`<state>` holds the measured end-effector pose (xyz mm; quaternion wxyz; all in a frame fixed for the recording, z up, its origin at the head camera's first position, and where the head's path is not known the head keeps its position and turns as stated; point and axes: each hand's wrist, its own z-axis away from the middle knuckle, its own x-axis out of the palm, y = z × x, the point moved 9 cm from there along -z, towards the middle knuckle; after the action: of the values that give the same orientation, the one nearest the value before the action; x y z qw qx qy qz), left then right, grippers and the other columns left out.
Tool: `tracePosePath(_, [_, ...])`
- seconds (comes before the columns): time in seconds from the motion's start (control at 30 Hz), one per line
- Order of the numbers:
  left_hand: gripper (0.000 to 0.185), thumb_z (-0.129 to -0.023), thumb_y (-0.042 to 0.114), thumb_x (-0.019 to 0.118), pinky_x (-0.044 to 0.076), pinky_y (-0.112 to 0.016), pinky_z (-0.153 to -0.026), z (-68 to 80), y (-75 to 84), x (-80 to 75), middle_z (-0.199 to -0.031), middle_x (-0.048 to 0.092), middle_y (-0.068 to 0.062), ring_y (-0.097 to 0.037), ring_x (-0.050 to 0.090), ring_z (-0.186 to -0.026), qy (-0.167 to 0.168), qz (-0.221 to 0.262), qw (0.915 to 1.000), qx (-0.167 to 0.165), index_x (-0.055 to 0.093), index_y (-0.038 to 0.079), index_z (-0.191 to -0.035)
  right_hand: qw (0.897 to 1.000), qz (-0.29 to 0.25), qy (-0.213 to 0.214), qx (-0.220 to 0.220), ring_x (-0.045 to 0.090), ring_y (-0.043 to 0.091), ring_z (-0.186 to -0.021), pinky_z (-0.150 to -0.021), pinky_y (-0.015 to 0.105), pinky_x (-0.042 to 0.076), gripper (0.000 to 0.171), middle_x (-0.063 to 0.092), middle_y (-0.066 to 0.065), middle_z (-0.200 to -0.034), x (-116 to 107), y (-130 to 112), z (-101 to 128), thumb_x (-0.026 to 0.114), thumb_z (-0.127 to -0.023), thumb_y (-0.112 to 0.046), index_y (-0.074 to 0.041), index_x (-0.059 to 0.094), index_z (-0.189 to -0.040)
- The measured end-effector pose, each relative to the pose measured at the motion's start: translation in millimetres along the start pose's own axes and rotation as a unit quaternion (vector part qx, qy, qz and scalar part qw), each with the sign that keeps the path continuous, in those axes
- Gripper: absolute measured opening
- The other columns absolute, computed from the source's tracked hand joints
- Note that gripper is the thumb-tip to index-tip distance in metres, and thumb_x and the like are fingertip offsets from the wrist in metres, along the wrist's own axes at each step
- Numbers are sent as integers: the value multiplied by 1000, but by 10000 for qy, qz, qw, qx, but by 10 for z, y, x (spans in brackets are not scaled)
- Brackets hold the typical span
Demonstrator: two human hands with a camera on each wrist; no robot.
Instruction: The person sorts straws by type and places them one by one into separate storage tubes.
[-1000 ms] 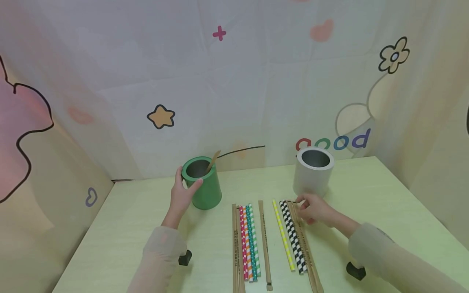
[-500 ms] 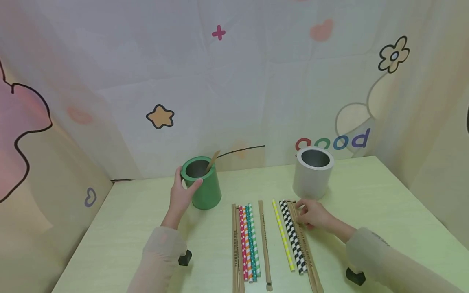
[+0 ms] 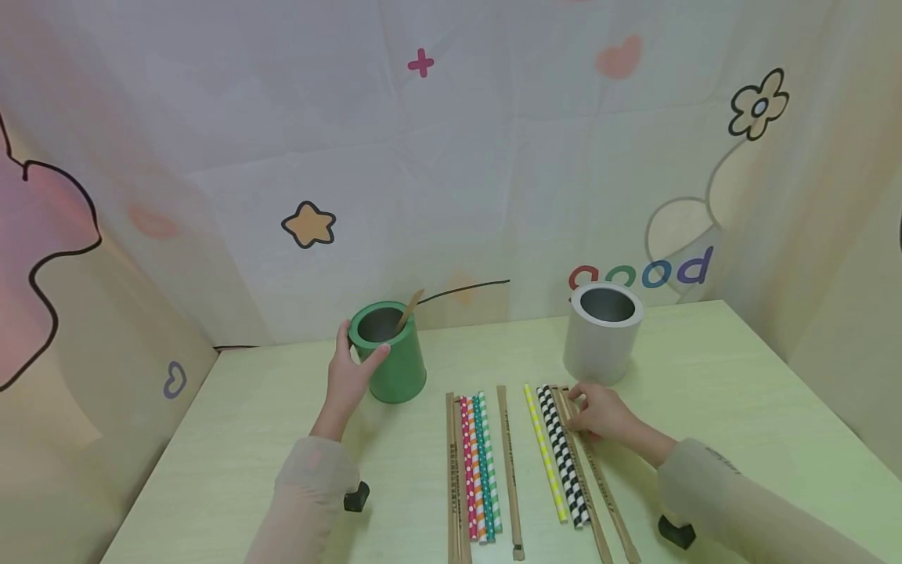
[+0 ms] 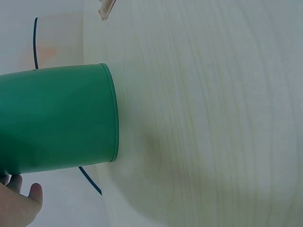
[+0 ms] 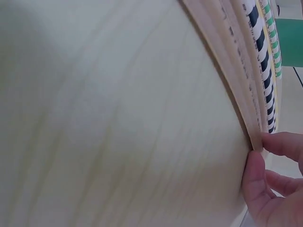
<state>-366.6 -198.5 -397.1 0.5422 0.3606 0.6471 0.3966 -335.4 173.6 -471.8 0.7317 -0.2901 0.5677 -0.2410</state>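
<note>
My left hand grips the side of a green cup, thumb on its rim; a wooden stick leans inside. The left wrist view shows the green cup on the table with my fingertips behind it. My right hand pinches the far end of the rightmost brown stick, beside a second brown stick and a black-and-white straw. In the right wrist view my fingertips meet at the brown stick's end.
A grey cup stands just beyond my right hand. On the pale green table lie a yellow dotted straw, a lone brown stick, several coloured straws and two brown sticks. Fabric walls close in three sides.
The rightmost brown stick's near end has swung right, away from its neighbour. My right hand has settled lower onto the stick's far end. The left hand and green cup have not moved.
</note>
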Motion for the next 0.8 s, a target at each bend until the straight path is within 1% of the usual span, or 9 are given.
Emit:
tracePosePath(0.13, [90, -77, 52, 58, 14, -53, -107, 6, 7, 0, -148, 14, -6, -25, 10, -137, 7, -9, 10000, 3, 3, 23, -142, 9999, 64, 53, 61, 49, 12, -47, -43, 24, 45, 42, 53, 7, -65, -7, 4, -6, 65, -70, -1, 6, 50, -109])
tracePosePath(0.3, [90, -78, 51, 58, 14, -52, -107, 11, 20, 0, -148, 14, -6, -25, 10, -137, 4, -16, 10000, 4, 3, 23, -142, 9997, 171, 61, 174, 49, 11, -44, -41, 24, 46, 44, 52, 6, -59, -18, 6, -19, 58, -67, 3, 9, 50, -110])
tracePosePath(0.43, [90, -77, 52, 58, 15, -52, -107, 9, 20, 1, -148, 15, -5, -24, 11, -137, 16, -21, 10000, 31, 4, 21, -142, 9994, 203, 29, 290, 47, 11, -44, -41, 23, 45, 43, 51, 4, -57, -20, 21, -25, 56, -68, 3, 9, 50, -111])
tracePosePath(0.57, [91, -77, 52, 58, 15, -53, -107, 4, 9, 2, -148, 15, -6, -25, 11, -137, 33, -26, 10000, 42, 4, 20, -143, 9997, 8, 0, 240, 47, 11, -44, -42, 24, 45, 42, 53, 4, -58, -35, 16, -8, 57, -69, 2, 9, 50, -110])
tracePosePath(0.8, [90, -77, 53, 58, 16, -52, -107, 2, -3, 5, -148, 14, -6, -24, 11, -137, 12, -46, 10000, -5, 3, 24, -142, 9989, -383, -253, -65, 49, 12, -43, -42, 25, 46, 41, 56, 7, -58, -61, -4, 18, 55, -70, 1, 13, 48, -108])
